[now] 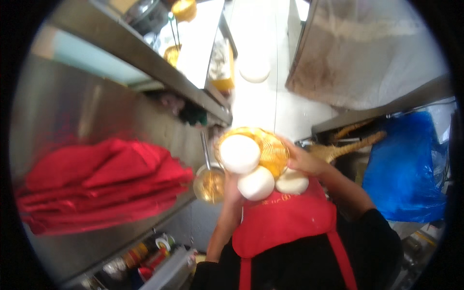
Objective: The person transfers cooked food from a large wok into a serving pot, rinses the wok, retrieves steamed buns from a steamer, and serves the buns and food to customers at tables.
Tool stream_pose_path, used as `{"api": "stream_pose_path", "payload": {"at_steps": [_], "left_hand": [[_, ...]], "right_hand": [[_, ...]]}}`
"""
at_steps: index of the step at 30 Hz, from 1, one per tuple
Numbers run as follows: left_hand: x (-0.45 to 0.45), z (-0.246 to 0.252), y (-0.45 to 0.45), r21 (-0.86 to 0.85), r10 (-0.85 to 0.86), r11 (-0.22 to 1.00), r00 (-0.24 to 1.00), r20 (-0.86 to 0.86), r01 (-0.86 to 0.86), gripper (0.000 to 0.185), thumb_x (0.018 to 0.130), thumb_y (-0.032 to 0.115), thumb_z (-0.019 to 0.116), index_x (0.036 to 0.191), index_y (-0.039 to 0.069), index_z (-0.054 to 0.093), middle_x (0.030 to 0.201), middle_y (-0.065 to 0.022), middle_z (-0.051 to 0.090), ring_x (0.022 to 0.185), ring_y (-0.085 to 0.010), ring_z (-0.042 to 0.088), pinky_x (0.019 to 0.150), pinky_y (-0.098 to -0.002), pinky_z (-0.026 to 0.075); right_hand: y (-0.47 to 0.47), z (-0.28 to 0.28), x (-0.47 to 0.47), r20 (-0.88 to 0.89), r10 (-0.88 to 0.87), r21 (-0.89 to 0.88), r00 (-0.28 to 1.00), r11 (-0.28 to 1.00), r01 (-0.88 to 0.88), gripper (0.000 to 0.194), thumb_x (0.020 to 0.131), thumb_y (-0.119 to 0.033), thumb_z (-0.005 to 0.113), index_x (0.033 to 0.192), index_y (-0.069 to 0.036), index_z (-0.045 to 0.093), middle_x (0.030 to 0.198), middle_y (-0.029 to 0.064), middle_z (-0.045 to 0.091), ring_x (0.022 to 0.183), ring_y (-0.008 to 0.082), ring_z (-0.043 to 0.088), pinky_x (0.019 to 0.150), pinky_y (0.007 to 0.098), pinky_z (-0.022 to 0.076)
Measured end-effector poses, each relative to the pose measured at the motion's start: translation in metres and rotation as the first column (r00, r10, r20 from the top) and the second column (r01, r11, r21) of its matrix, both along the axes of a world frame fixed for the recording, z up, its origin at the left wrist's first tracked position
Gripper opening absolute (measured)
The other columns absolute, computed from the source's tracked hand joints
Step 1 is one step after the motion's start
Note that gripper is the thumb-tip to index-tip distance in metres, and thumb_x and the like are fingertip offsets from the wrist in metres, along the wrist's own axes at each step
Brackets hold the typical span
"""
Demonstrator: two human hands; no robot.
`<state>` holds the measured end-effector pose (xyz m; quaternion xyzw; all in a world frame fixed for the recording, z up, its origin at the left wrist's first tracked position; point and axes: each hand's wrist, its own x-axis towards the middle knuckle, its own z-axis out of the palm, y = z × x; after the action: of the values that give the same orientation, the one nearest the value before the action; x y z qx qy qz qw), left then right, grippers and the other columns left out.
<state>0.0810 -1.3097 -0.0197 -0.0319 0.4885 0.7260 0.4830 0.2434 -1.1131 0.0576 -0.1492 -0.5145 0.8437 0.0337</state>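
Note:
A yellow woven basket (275, 154) is held up before my red apron (286, 215). My right hand (304, 159) grips its rim on the right side. On the left, my left hand (233, 190) supports the basket's near left side, its fingers mostly hidden behind the load. Three round white pieces, which look like steamed buns or dough, rest in or against the basket: a large bun (240, 154) at the left, another bun (256, 183) nearer me, and a flatter bun (292, 181) below my right hand. Blur hides how the nearer ones are supported.
Folded red cloth (108, 181) lies on the metal counter (94, 108) at left. Below the basket's left side is a metal bowl (210, 185) with a long handle. A blue plastic bag (402, 170) hangs at right. White floor tiles (253, 105) stretch ahead, with a covered table (362, 58) alongside.

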Motion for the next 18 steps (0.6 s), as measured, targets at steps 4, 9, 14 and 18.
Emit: {"api": "stream_pose_path", "payload": {"at_steps": [4, 9, 14, 18], "left_hand": [[-0.033, 0.033, 0.036, 0.205, -0.114, 0.974, 0.991, 0.075, 0.097, 0.055, 0.101, 0.022, 0.055, 0.147, 0.005, 0.031, 0.131, -0.0176, 0.055, 0.111, -0.0298, 0.063, 0.091, -0.0428, 0.058], [-0.056, 0.016, 0.047, 0.102, -0.204, 0.977, 0.962, 0.179, 0.188, 0.051, 0.102, 0.019, 0.052, 0.146, 0.004, 0.033, 0.131, -0.0161, 0.056, 0.11, -0.0282, 0.064, 0.091, -0.042, 0.057], [-0.049, -0.001, 0.075, 0.063, -0.47, 0.882, 0.879, 0.077, 0.466, 0.051, 0.102, 0.015, 0.05, 0.147, 0.003, 0.031, 0.131, -0.0155, 0.056, 0.109, -0.0278, 0.064, 0.086, -0.04, 0.058], [-0.016, 0.011, 0.111, 0.035, -0.647, 0.762, 0.759, 0.081, 0.646, 0.055, 0.102, 0.016, 0.05, 0.15, 0.005, 0.026, 0.131, -0.018, 0.055, 0.107, -0.0283, 0.064, 0.083, -0.0398, 0.058]], "right_hand": [[0.021, -0.017, 0.01, 0.236, 0.092, 0.121, 0.967, 0.985, -0.123, 0.073, 0.085, -0.025, 0.073, 0.145, -0.001, 0.039, 0.128, 0.0141, 0.06, 0.119, 0.0215, 0.056, 0.101, 0.0332, 0.0461], [0.002, -0.022, 0.043, 0.417, -0.497, -0.049, 0.761, 0.823, 0.565, 0.033, 0.095, -0.025, 0.06, 0.119, -0.002, 0.061, 0.104, 0.0113, 0.068, 0.094, 0.02, 0.067, 0.081, 0.0323, 0.0565], [-0.026, 0.012, 0.044, 0.309, -0.86, -0.1, 0.406, 0.396, 0.913, 0.025, 0.098, -0.02, 0.058, 0.113, 0.0, 0.065, 0.104, 0.012, 0.069, 0.091, 0.0199, 0.068, 0.077, 0.0329, 0.0572], [-0.045, -0.003, 0.061, 0.313, -0.942, 0.127, 0.117, 0.164, 0.978, 0.02, 0.097, -0.017, 0.061, 0.112, -0.004, 0.064, 0.1, 0.0071, 0.067, 0.091, 0.0154, 0.065, 0.08, 0.0296, 0.0541]]}}
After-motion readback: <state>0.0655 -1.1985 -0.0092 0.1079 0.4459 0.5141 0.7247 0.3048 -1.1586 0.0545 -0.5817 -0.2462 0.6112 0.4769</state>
